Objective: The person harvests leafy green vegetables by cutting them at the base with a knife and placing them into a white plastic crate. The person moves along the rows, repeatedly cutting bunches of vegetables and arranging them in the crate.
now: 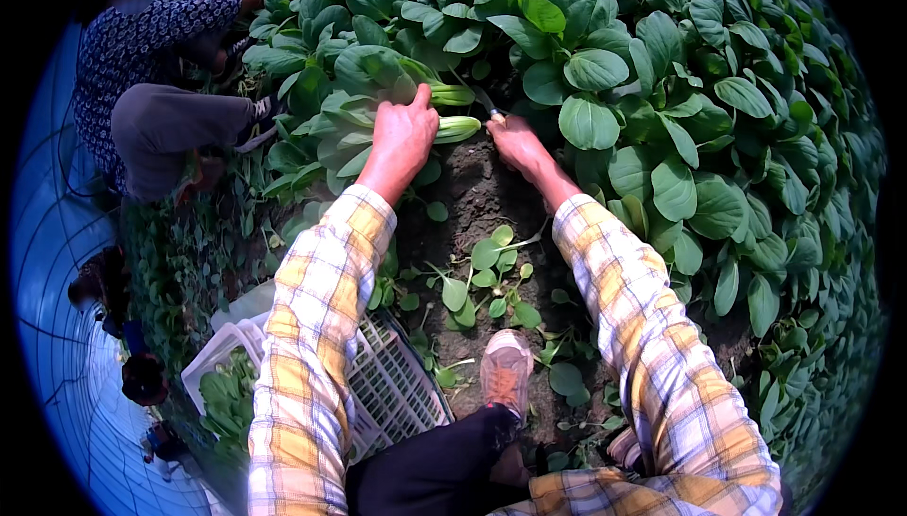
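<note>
Two heads of leafy greens with pale green stalks [457, 129] lie under my left hand [409, 126], which grips them with the stalk ends pointing right. My right hand [516, 142] is closed around the short handle of a curved-bladed hand tool [496, 116], probably a sickle. Its narrow blade reaches up and left beside the stalk ends, partly lost in shadow. Dense greens [589, 119] grow around and beyond both hands. Bare soil [471, 193] shows below the hands.
White plastic crates [397, 381] stand at the lower left, one with cut greens [230, 399] inside. Another person [149, 91] crouches at the upper left among the plants, and more people are farther off. Small loose plants [489, 278] lie before my shoe [506, 374].
</note>
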`<control>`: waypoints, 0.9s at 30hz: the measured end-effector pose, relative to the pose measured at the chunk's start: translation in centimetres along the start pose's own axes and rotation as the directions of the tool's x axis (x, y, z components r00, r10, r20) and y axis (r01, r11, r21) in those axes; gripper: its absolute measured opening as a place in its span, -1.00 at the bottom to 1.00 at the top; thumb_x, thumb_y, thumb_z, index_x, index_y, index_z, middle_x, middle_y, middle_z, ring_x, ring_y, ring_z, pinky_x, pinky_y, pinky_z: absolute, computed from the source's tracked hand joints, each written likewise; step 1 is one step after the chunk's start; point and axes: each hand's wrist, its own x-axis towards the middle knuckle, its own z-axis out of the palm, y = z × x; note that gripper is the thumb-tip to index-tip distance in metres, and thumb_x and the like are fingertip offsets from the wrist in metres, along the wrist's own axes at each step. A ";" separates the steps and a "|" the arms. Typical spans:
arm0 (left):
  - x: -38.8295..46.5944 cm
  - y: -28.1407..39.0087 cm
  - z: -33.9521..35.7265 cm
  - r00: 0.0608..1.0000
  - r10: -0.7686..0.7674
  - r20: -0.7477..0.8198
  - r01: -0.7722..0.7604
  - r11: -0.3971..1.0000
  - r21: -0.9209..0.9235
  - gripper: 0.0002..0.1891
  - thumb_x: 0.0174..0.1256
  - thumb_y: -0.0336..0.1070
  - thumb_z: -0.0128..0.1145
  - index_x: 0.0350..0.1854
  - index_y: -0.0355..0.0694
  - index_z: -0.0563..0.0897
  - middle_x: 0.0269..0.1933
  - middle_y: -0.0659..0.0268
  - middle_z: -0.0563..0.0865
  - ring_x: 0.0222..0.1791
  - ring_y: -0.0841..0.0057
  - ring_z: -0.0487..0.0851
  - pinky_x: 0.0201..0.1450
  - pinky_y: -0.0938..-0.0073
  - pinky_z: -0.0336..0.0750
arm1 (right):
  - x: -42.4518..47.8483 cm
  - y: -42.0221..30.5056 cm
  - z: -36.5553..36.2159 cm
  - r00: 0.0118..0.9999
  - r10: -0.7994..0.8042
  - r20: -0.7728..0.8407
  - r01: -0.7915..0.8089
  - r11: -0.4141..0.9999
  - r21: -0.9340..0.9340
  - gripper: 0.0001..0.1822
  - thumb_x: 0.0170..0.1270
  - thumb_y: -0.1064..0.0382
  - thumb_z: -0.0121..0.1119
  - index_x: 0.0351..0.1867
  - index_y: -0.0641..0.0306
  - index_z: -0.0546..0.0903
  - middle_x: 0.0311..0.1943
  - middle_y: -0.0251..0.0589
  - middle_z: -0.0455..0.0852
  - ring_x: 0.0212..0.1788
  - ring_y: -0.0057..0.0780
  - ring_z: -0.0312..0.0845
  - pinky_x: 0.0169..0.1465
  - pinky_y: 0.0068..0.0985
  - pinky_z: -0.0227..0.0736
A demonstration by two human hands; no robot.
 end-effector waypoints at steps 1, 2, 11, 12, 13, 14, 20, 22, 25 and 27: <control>-0.2 -0.1 0.0 1.000 0.004 -0.004 -0.004 1.000 -0.003 -0.97 0.00 -0.32 0.17 -0.53 -0.08 0.60 -0.17 0.27 0.57 -0.58 0.48 0.62 -0.45 0.40 0.35 | -0.3 -0.2 0.0 0.999 0.002 0.047 -0.003 1.000 0.020 -0.69 0.39 0.05 -0.08 -0.29 0.27 0.49 -0.64 -0.29 0.46 -0.62 -0.40 0.40 -0.54 -0.39 0.28; -0.5 -0.1 0.1 1.000 0.008 -0.008 -0.008 1.000 -0.007 -0.97 0.01 -0.31 0.17 -0.54 -0.08 0.59 -0.19 0.29 0.56 -0.58 0.49 0.62 -0.46 0.40 0.35 | -0.6 -0.3 -0.3 0.996 0.003 0.093 -0.007 0.999 0.039 -0.71 0.39 0.04 -0.08 -0.35 0.22 0.44 -0.69 -0.38 0.37 -0.68 -0.50 0.27 -0.60 -0.45 0.16; -0.6 0.5 0.1 1.000 -0.012 -0.004 0.012 1.000 -0.027 -0.96 -0.02 -0.35 0.16 -0.54 -0.09 0.56 -0.28 0.31 0.53 -0.58 0.47 0.61 -0.46 0.39 0.33 | -1.0 0.3 -1.8 0.945 -0.284 -0.163 0.222 0.922 -0.317 -0.59 0.34 0.00 -0.04 -0.15 0.39 0.52 -0.30 0.15 0.66 -0.22 0.03 0.60 -0.17 -0.24 0.45; -0.9 0.4 0.3 1.000 -0.019 -0.008 0.019 0.999 -0.041 -0.96 -0.02 -0.35 0.16 -0.55 -0.09 0.55 -0.28 0.31 0.53 -0.57 0.46 0.62 -0.46 0.38 0.33 | -2.1 -0.9 -1.9 0.981 -0.175 -0.088 0.145 0.949 -0.281 -0.54 0.33 -0.01 -0.03 -0.04 0.41 0.52 -0.11 0.27 0.61 0.04 0.18 0.48 0.08 -0.20 0.37; -1.2 0.3 0.4 1.000 -0.027 -0.013 0.026 0.998 -0.055 -0.96 -0.02 -0.36 0.15 -0.56 -0.10 0.55 -0.28 0.31 0.53 -0.57 0.45 0.62 -0.46 0.38 0.33 | -2.2 -0.8 -1.4 0.979 -0.185 -0.088 0.151 0.942 -0.299 -0.54 0.33 -0.01 -0.03 -0.05 0.40 0.52 -0.13 0.26 0.62 0.01 0.18 0.50 0.06 -0.19 0.39; -1.6 -0.1 0.8 1.000 -0.030 -0.002 0.030 0.997 -0.067 -0.96 -0.03 -0.36 0.16 -0.55 -0.10 0.56 -0.27 0.31 0.53 -0.56 0.43 0.62 -0.46 0.37 0.33 | -2.4 -0.9 -1.0 0.977 -0.194 -0.089 0.157 0.936 -0.316 -0.55 0.33 -0.01 -0.02 -0.06 0.39 0.52 -0.15 0.25 0.63 -0.02 0.17 0.52 0.03 -0.19 0.41; -1.2 -0.1 0.2 0.987 -0.061 0.147 0.070 0.996 -0.057 -0.89 0.02 -0.38 0.10 -0.38 -0.19 0.61 -0.04 0.29 0.58 -0.47 0.41 0.67 -0.39 0.32 0.44 | -2.1 -1.3 -2.2 0.975 -0.217 -0.044 0.173 0.871 -0.459 -0.60 0.34 0.01 -0.03 -0.17 0.38 0.53 -0.28 0.19 0.66 -0.19 0.12 0.59 -0.13 -0.20 0.46; -1.3 -0.1 0.3 0.991 -0.057 0.118 0.066 0.995 -0.072 -0.88 0.02 -0.38 0.11 -0.36 -0.19 0.61 -0.04 0.29 0.58 -0.47 0.41 0.67 -0.39 0.32 0.44 | -1.3 -1.1 -2.5 0.973 -0.230 -0.019 0.190 0.845 -0.500 -0.62 0.34 0.02 -0.03 -0.21 0.37 0.54 -0.35 0.14 0.66 -0.26 0.06 0.60 -0.19 -0.23 0.46; -1.8 -0.2 0.6 0.995 -0.051 0.085 0.058 0.995 -0.082 -0.86 0.01 -0.38 0.11 -0.34 -0.21 0.61 -0.03 0.30 0.58 -0.46 0.42 0.67 -0.39 0.33 0.44 | -0.2 -1.1 -2.3 0.978 -0.202 0.045 0.194 0.817 -0.543 -0.65 0.34 0.06 -0.04 -0.25 0.37 0.57 -0.40 0.06 0.64 -0.30 -0.07 0.60 -0.25 -0.29 0.44; -1.9 0.0 0.6 0.996 -0.050 0.076 0.056 0.995 -0.078 -0.84 0.01 -0.38 0.11 -0.31 -0.22 0.61 -0.03 0.30 0.58 -0.47 0.42 0.67 -0.39 0.33 0.44 | 0.3 -1.1 -2.1 0.982 -0.165 0.089 0.186 0.798 -0.574 -0.66 0.34 0.09 -0.04 -0.27 0.36 0.59 -0.44 0.00 0.63 -0.32 -0.16 0.60 -0.29 -0.33 0.43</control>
